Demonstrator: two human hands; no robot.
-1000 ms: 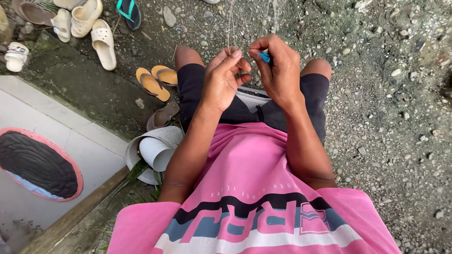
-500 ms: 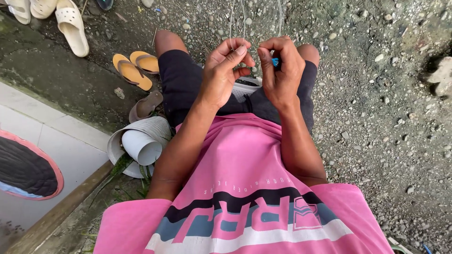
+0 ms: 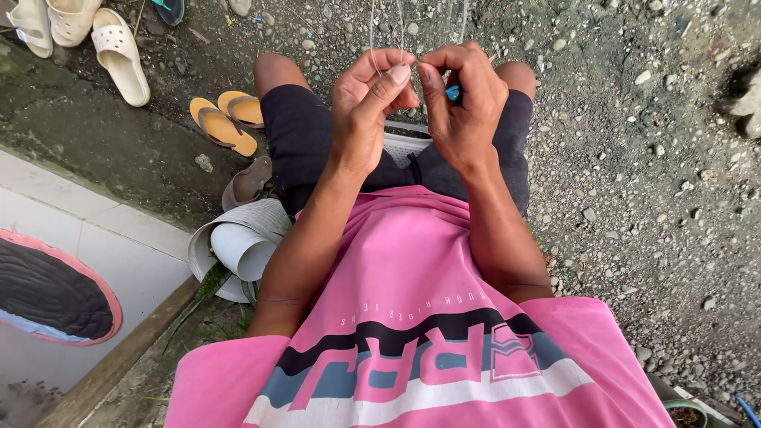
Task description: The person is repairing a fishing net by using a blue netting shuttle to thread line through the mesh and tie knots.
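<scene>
Seen from above, seated over grey gravel ground in a pink printed shirt and dark shorts. Left hand and right hand raised close together above the knees, fingertips nearly touching. Left grip narrow, thumb and forefinger pinched on thin clear fishing line running up out of view. Right grip curled closed around a small blue object, mostly hidden, kind unclear. Off to the left, a pair of yellow flip-flops, cream-coloured foam clogs, and rolled white corrugated plastic sheets beside a pale tiled floor.
</scene>
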